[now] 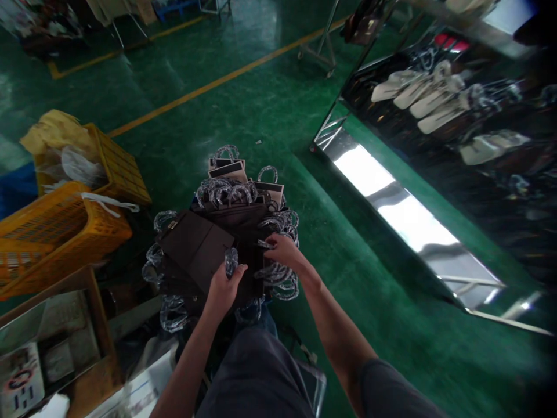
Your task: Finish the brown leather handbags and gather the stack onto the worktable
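Observation:
A stack of dark brown handbags (pixel 243 223) lies in front of my legs, their handles wrapped in clear plastic and sticking out on several sides. My left hand (pixel 224 287) is closed round a plastic-wrapped handle (pixel 231 260) of the top dark handbag (pixel 195 247), which lies tilted over the stack. At the right side of the stack, my right hand (pixel 281 251) pinches another wrapped handle (pixel 263 244). More wrapped handles (pixel 282 281) hang just below that hand. Beige-and-dark bags (pixel 228 172) stand at the far end of the stack.
Yellow plastic crates (pixel 117 168) stand at the left, one with yellow and clear wrapping in it. Nearer is a cardboard box (pixel 102 325) with packed items. On the right, a metal rack (pixel 404 215) carries dark and cream bags (pixel 439 110). A yellow line (pixel 226 75) crosses the green floor.

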Demonstrator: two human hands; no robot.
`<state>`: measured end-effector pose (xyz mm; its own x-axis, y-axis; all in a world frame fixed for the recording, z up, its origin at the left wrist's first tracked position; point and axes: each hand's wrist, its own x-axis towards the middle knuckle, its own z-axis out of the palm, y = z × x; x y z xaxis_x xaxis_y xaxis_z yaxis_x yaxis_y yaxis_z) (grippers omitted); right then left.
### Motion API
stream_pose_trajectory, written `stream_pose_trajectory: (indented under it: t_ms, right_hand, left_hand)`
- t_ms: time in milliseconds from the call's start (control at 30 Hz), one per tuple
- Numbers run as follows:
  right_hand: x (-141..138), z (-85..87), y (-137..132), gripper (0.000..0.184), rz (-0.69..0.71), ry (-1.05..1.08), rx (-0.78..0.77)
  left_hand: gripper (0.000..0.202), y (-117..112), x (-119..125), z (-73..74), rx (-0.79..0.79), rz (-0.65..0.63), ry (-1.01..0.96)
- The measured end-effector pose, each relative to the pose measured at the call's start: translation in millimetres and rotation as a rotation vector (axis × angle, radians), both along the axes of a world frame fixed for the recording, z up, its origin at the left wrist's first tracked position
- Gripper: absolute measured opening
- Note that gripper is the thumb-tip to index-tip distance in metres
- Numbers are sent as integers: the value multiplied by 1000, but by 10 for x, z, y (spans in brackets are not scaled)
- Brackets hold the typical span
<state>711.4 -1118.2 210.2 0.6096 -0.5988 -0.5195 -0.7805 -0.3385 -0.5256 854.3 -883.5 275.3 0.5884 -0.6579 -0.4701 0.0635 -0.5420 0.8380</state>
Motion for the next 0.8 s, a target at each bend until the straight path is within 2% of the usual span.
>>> stream_pose_trajectory:
  t_ms: [100,167,200,300,333,400,467,500,567,633,667,733,800]
  right_hand:
    - [93,339,74,43,-156,-347,405]
    - [211,556,276,51,-328,-561,677]
    - [275,655,409,53,-398,-627,761]
    - [416,898,784,54,-501,-739,857]
    - [434,953,852,51,-469,-764,838]
    - [419,993,845,48,-285,-791,747]
    - [343,902,660,54,-104,-769,640]
    - [284,802,525,56,-70,-729,555]
    - [135,515,240,54,-63,-525,267]
    - [-35,173,23,43,-32,-241,-53]
    - [-116,7,-40,36,10,-121,-155]
    - [-248,-274,-76,28,94,5,-208]
    - [-318,-461,-36,32,150,33,-210]
  left_hand:
    - [50,-23,-124,-29,-7,-51,39]
    - [58,-41,-217,44,-92,-74,106]
    - [63,-51,-257,106,-136,-77,124]
    - [79,-74,-322,323,-166,-48,79]
    - [81,-74,-323,381,-154,-33,47]
    - [73,-51,-303,450,-115,-23,23]
    - [57,8,-265,468,-58,-24,46]
    - [52,52,-240,471,-34,-8,59]
    - [48,163,-180,489,-44,88,86]
    - [45,296,-101,541,-134,217,128]
    - [44,367,-56,579,-185,272,157]
    - [43,505,38,671,-275,330,208]
    - [44,624,119,777,-361,336,225]
